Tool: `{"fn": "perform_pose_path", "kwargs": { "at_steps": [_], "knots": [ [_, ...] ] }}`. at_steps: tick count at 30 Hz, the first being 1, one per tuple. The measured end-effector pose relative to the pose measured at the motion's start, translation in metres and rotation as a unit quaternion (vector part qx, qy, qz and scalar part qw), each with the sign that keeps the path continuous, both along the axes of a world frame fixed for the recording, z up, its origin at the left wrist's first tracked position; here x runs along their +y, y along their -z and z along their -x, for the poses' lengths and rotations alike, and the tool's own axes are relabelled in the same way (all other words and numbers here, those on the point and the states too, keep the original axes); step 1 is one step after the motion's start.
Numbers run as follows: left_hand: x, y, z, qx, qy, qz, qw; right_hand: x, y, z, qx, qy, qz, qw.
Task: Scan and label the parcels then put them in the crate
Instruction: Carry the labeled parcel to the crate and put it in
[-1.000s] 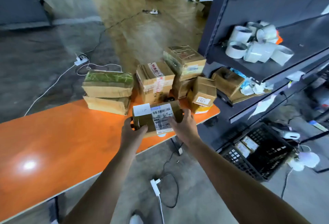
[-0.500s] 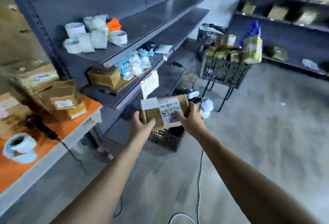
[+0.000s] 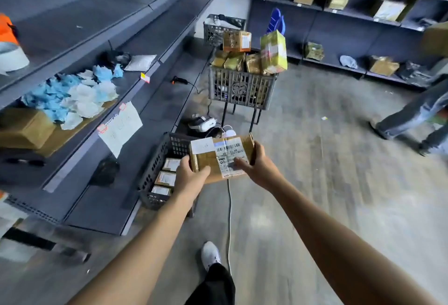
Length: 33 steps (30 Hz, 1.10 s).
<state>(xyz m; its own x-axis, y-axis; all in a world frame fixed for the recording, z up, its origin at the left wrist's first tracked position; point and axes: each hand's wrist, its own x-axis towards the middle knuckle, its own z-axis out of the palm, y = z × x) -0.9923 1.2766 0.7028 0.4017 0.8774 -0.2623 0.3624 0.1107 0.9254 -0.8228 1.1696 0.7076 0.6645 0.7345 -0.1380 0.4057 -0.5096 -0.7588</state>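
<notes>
We are turning away from the orange table, now gone from view, and the black crate [image 3: 151, 176] is showing fuller at 8 o'clock of our parcel [image 3: 218, 156]. Our left hand [image 3: 190, 178] is gripping the parcel's left end. Our right hand [image 3: 258, 167] is clamping the right end, thumb on the barcode label. We are probably keeping it flat so the labels are facing up. Three labelled parcels [image 3: 166, 178] are lying in the crate. Our hands are hiding the parcel's underside, and the print is too blurry to read.
</notes>
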Motion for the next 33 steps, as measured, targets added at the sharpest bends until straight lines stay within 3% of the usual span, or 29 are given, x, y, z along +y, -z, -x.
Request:
{"fn": "perform_pose_path", "kwargs": {
  "at_steps": [8, 17, 20, 26, 33],
  "knots": [
    [0.122, 0.005, -0.082, 0.011, -0.049, 0.027, 0.998, 0.15, 0.005, -0.107, 0.01, -0.127, 0.039, 0.991],
    [0.22, 0.014, -0.103, 0.019, -0.118, 0.02, 0.993, 0.305, 0.004, -0.162, 0.055, -0.3, 0.103, 0.947],
    [0.243, 0.033, -0.108, 0.023, -0.167, 0.029, 0.985, 0.353, 0.019, -0.172, 0.05, -0.365, 0.115, 0.922],
    [0.275, 0.076, -0.133, 0.128, -0.228, 0.057, 0.964, 0.441, 0.076, -0.193, 0.051, -0.482, 0.156, 0.861],
    [0.294, 0.174, -0.154, 0.159, -0.352, 0.104, 0.917, 0.519, 0.175, -0.192, -0.007, -0.605, 0.215, 0.767]
  ]
}}
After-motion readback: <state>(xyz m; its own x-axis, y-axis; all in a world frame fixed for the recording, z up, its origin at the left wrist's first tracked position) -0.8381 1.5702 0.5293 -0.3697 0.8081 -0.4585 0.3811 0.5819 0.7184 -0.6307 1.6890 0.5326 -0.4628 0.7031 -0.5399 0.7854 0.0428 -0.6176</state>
